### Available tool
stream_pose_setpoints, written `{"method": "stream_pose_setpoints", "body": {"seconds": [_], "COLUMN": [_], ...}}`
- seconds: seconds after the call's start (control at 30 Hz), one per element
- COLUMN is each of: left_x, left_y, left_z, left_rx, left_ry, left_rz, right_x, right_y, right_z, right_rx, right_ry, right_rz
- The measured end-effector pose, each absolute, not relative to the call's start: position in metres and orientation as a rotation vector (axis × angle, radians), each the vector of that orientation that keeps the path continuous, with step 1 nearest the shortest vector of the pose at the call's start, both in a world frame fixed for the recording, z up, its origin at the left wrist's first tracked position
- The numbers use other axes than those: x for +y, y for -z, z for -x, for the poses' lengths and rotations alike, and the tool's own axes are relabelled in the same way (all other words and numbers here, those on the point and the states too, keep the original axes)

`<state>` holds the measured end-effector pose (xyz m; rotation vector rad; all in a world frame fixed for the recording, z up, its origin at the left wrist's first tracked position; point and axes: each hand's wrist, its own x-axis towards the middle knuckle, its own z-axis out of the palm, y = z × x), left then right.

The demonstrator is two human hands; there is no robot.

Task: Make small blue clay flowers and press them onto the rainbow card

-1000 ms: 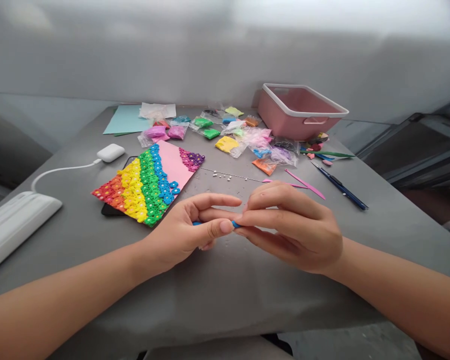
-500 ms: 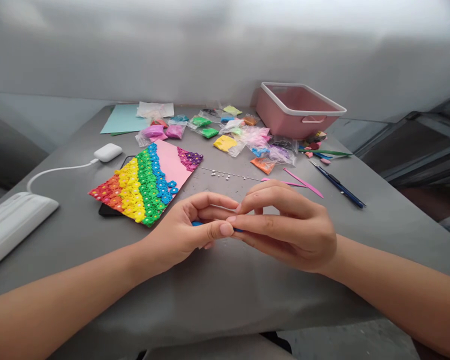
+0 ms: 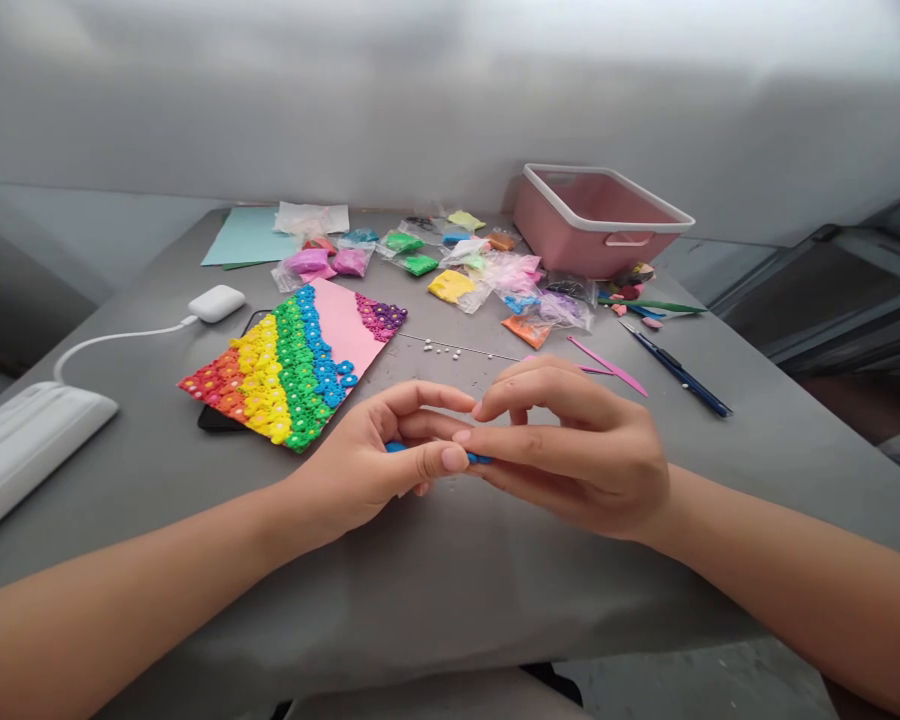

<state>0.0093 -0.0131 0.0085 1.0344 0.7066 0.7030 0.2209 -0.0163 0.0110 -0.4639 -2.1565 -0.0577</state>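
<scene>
Between my hands is a piece of blue modelling clay (image 3: 480,458), mostly hidden by my fingers. My left hand (image 3: 390,450) holds it with the thumb on top and the fingers curled behind. The fingertips of my right hand (image 3: 570,450) pinch at the clay's right end, close to my left thumb tip. Beyond my left hand lies a pink card (image 3: 337,318) covered with bands of small clay flowers in red, orange, yellow, green, blue and purple. It rests partly on a dark flat device (image 3: 214,420).
Small white beads (image 3: 441,349) lie past my hands, near a thin metal rod and pink modelling tools (image 3: 607,365). A dark blue pen-like tool (image 3: 679,370) lies right. Behind are bagged clays (image 3: 454,287) and a pink bin (image 3: 570,235). A white power bank (image 3: 41,450) and earbud case (image 3: 216,303) sit left.
My right hand has shifted very slightly, and a little more of the blue clay shows at its fingertips. The things on the table have stayed in place.
</scene>
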Motion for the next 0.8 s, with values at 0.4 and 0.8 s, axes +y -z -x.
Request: {"method": "stream_pose_setpoints", "body": {"seconds": [0.4, 0.8], "left_x": [-0.0126, -0.0131], "left_y": [-0.0114, -0.0052], "left_z": [-0.0091, -0.0055], "left_rx": [0.744, 0.881], "left_ry": [-0.647, -0.761], "left_rz": [-1.076, -1.223], "right_x": [-0.0169, -0.0124], "right_y": [-0.0127, -0.0091], "right_z": [-0.2214, -0.2194], "right_rx": [-2.217, -2.169], "right_ry": [0.104, 0.039], "right_rz": [0.411, 0.540]}}
